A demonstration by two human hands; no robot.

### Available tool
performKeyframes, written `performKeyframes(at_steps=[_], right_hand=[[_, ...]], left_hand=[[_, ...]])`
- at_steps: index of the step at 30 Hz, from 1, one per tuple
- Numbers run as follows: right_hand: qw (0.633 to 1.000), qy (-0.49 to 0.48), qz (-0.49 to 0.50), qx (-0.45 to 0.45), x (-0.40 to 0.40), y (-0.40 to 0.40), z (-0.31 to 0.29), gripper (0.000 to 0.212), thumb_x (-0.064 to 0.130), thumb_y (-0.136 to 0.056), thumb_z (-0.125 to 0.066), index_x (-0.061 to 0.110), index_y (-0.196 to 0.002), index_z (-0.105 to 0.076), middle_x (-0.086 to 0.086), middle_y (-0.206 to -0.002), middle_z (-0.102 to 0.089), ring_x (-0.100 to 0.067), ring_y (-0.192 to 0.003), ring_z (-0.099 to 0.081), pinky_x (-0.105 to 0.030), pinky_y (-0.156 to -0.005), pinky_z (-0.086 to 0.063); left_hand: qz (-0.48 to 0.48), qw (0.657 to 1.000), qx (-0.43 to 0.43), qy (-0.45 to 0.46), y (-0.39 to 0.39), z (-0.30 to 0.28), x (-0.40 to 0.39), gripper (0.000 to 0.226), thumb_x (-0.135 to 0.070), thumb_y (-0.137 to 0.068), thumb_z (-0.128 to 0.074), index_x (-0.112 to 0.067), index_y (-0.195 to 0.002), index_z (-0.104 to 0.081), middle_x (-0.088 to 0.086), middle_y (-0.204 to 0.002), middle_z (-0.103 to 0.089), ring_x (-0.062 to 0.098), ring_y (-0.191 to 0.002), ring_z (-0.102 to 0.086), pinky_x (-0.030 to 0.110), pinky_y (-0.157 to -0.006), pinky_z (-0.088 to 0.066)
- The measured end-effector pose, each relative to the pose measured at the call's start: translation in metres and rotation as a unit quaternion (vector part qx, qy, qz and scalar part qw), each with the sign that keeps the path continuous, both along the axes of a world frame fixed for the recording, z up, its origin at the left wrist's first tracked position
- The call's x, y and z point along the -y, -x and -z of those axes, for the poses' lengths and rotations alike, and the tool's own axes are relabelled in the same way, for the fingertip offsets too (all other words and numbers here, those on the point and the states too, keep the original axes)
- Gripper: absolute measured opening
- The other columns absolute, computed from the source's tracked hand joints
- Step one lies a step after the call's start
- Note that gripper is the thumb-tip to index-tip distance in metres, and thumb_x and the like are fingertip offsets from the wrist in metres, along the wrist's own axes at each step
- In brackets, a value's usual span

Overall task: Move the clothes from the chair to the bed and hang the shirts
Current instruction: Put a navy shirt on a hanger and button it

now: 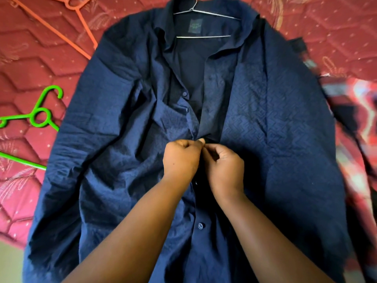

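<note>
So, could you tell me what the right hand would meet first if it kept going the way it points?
Probably the left hand, which it already touches at the shirt placket; the right hand points up and left.

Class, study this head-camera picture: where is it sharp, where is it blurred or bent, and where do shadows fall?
Head view: sharpest at the centre, on the navy shirt and both hands, left hand and right hand; the right edge smears the patterned cloth; the wide lens bows the red bedcover outward; soft daylight, with a shadow beside the right hand and inside the collar near the wire hanger.
</note>
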State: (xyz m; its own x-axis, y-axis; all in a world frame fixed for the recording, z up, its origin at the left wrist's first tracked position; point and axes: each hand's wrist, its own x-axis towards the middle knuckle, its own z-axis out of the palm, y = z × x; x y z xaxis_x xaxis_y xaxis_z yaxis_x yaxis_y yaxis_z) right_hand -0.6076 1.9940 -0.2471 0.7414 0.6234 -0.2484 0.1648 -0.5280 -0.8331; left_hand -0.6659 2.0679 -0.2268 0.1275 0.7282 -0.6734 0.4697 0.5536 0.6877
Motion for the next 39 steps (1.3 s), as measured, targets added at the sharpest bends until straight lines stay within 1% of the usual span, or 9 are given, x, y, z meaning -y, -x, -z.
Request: performKeyframes(at_steps=[9,12,15,18,20,24,29,33,39], right_hand=[[0.995,0.026,0.038,-0.092,-0.007,-0.01,-0.003,0.014,0.012,-0.086,-0.065,0.021,-0.082,-0.076,0.005,-0.08,-0.075,-0.012,-0.077,-0.069,-0.03,-0.075,-0.054],[0.968,0.022,0.101,-0.228,-0.016,-0.013,-0.008,0.027,0.003,-0.085,-0.064,0.022,-0.067,-0.071,0.003,-0.073,-0.073,-0.017,-0.072,-0.068,-0.033,-0.073,-0.055],[0.919,0.104,0.079,-0.371,-0.021,-0.024,-0.02,0.024,0.003,-0.091,-0.059,0.017,-0.073,-0.066,-0.003,-0.073,-0.067,-0.017,-0.059,-0.06,-0.027,-0.057,-0.052],[0.957,0.188,-0.005,-0.222,-0.028,-0.046,-0.03,0.02,0.011,-0.089,-0.056,0.02,-0.075,-0.066,-0.006,-0.078,-0.07,-0.022,-0.061,-0.064,-0.033,-0.062,-0.056],[0.989,0.13,-0.003,-0.068,-0.042,-0.057,-0.048,0.015,0.018,-0.087,-0.055,0.026,-0.085,-0.067,0.0,-0.082,-0.072,-0.025,-0.075,-0.068,-0.037,-0.071,-0.058],[0.989,0.117,-0.06,0.061,-0.085,-0.057,-0.067,0.016,0.023,-0.091,-0.055,0.019,-0.098,-0.068,-0.001,-0.092,-0.07,-0.024,-0.088,-0.065,-0.031,-0.07,-0.049],[0.928,0.326,-0.153,0.096,-0.103,-0.051,-0.045,0.022,0.02,-0.095,-0.057,0.011,-0.114,-0.058,-0.013,-0.117,-0.062,-0.033,-0.108,-0.06,-0.035,-0.073,-0.046],[0.945,0.284,-0.116,0.113,-0.088,-0.053,-0.035,0.027,0.028,-0.094,-0.059,0.009,-0.113,-0.061,-0.014,-0.116,-0.065,-0.034,-0.108,-0.061,-0.036,-0.081,-0.049],[0.942,0.289,-0.123,0.121,-0.09,-0.053,-0.031,0.027,0.029,-0.094,-0.059,0.008,-0.112,-0.059,-0.013,-0.117,-0.063,-0.032,-0.106,-0.062,-0.033,-0.071,-0.043]], left_hand=[[-0.023,0.999,-0.022,0.044,-0.008,0.008,0.002,0.032,-0.028,-0.093,-0.063,-0.015,-0.063,-0.063,0.006,-0.062,-0.06,0.022,-0.062,-0.055,0.039,-0.066,-0.052],[0.078,0.996,-0.044,-0.015,-0.001,0.009,-0.003,0.035,-0.03,-0.097,-0.056,-0.016,-0.066,-0.06,0.0,-0.057,-0.054,0.018,-0.058,-0.049,0.03,-0.06,-0.041],[0.227,0.964,-0.098,-0.101,0.011,0.01,-0.01,0.03,-0.035,-0.097,-0.055,-0.013,-0.077,-0.06,0.001,-0.067,-0.059,0.023,-0.071,-0.058,0.03,-0.063,-0.041],[0.231,0.953,-0.103,-0.168,0.017,-0.001,-0.022,0.021,-0.04,-0.09,-0.065,-0.02,-0.09,-0.059,-0.007,-0.071,-0.061,0.012,-0.07,-0.059,0.027,-0.068,-0.045],[0.154,0.963,-0.072,-0.211,0.018,-0.009,-0.036,0.014,-0.035,-0.091,-0.065,-0.023,-0.094,-0.061,-0.008,-0.072,-0.061,0.008,-0.064,-0.057,0.024,-0.065,-0.045],[0.104,0.97,-0.027,-0.218,0.009,-0.01,-0.061,0.005,-0.027,-0.094,-0.061,-0.024,-0.098,-0.063,-0.008,-0.077,-0.063,0.019,-0.074,-0.066,0.033,-0.067,-0.053],[0.181,0.949,-0.067,-0.249,-0.003,-0.001,-0.066,0.015,-0.027,-0.093,-0.062,-0.019,-0.104,-0.07,-0.008,-0.085,-0.067,0.007,-0.076,-0.06,0.024,-0.076,-0.049],[0.255,0.917,-0.123,-0.28,-0.011,0.007,-0.063,0.023,-0.03,-0.095,-0.058,-0.019,-0.112,-0.07,0.005,-0.107,-0.072,0.024,-0.099,-0.066,0.036,-0.084,-0.053],[0.279,0.912,-0.167,-0.249,-0.019,0.01,-0.065,0.022,-0.03,-0.096,-0.056,-0.017,-0.106,-0.069,0.008,-0.102,-0.07,0.027,-0.095,-0.065,0.038,-0.079,-0.052]])
